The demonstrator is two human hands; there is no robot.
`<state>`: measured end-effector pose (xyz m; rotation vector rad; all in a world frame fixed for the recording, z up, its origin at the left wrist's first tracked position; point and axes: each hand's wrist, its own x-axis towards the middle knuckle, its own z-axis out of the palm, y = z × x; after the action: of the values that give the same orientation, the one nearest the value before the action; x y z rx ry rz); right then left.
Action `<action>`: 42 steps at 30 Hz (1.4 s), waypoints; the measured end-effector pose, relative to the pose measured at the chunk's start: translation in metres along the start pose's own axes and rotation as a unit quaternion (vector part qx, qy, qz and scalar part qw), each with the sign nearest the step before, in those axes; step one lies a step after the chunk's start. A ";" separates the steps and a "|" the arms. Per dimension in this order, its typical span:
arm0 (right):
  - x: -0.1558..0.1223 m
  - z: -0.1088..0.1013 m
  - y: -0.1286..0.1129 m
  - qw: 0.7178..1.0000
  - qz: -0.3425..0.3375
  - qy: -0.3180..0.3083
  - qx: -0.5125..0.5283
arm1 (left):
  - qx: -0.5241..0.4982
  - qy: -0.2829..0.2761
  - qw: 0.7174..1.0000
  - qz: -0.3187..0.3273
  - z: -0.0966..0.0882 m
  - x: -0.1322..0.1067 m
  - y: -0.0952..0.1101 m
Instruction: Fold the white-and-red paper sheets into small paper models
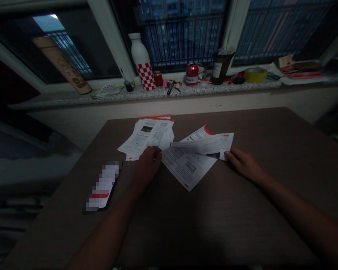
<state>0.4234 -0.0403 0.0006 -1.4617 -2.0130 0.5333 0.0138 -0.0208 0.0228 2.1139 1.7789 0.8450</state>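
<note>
A printed paper sheet (190,167) with red corner marks lies turned at an angle on the table, and a folded-over part of it or a second sheet rises above it. My right hand (243,163) pinches the raised paper at its right corner. On the other side, my left hand (150,161) has its fingers closed at the left corner of the paper. Just beyond the left hand, a loose stack of printed sheets (149,137) with red top edges rests on the table. How many sheets are between my hands I cannot tell.
A phone (104,185) with a blurred screen lies left of my left forearm on the brown table (231,225). Along the windowsill stand a white bottle with red checks (142,62), a red can (192,74), a dark cup (222,65) and yellow tape (255,75).
</note>
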 end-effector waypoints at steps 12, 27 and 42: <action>0.001 -0.010 0.014 0.998 -0.059 -0.031 -0.017 | 0.071 0.016 0.996 -0.048 -0.014 0.007 -0.028; 0.003 0.002 0.007 0.979 -0.179 -0.096 -0.030 | 0.054 -0.046 0.990 0.121 -0.005 0.006 -0.022; 0.038 0.049 -0.030 0.957 -0.227 -0.113 -0.139 | 0.077 -0.094 0.984 0.132 0.001 -0.001 -0.021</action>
<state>0.3609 -0.0131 -0.0081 -1.0610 -2.5897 0.2335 -0.0024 -0.0166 0.0107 2.4768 1.5361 0.5580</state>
